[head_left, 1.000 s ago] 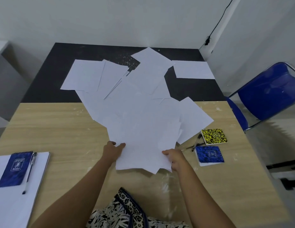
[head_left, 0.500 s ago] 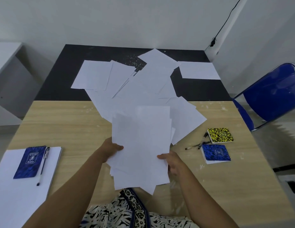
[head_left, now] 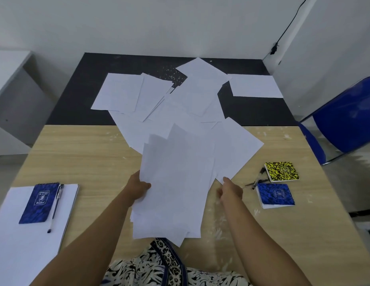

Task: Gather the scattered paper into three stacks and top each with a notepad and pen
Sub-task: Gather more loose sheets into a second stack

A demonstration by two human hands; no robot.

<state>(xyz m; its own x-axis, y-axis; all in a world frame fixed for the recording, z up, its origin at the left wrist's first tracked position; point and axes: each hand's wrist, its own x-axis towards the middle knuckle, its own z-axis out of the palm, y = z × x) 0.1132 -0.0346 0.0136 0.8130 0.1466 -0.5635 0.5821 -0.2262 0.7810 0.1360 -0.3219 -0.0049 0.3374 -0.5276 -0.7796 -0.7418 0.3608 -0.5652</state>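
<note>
Above the near edge of the wooden table [head_left: 80, 153], a loose sheaf [head_left: 175, 188] of white sheets is held up, uneven at its lower corners. The left hand [head_left: 138, 187] pinches its left edge, thumb on top; the fingers underneath are hidden by the paper. The right hand [head_left: 229, 189] is off the sheaf, its fingertips at the corner of a loose sheet [head_left: 235, 149] lying to the right; whether it actually grips that corner is hard to tell.

Behind the sheaf, scattered paper [head_left: 159, 100] spreads over the wood and the black tabletop [head_left: 76, 96], overlapping so much that single sheets cannot be counted. One sheet [head_left: 255, 86] lies apart at the far right.

At the left, a finished stack [head_left: 25, 234], cut off by the frame, carries a blue notepad [head_left: 38, 203] and a pen [head_left: 56, 207] just beside it. At the right lie a yellow notepad [head_left: 282, 171] and a second blue notepad [head_left: 276, 196], with pens [head_left: 257, 179] by them, dark and crossed, their number unclear. A blue chair [head_left: 345, 114] is partly out of view.
</note>
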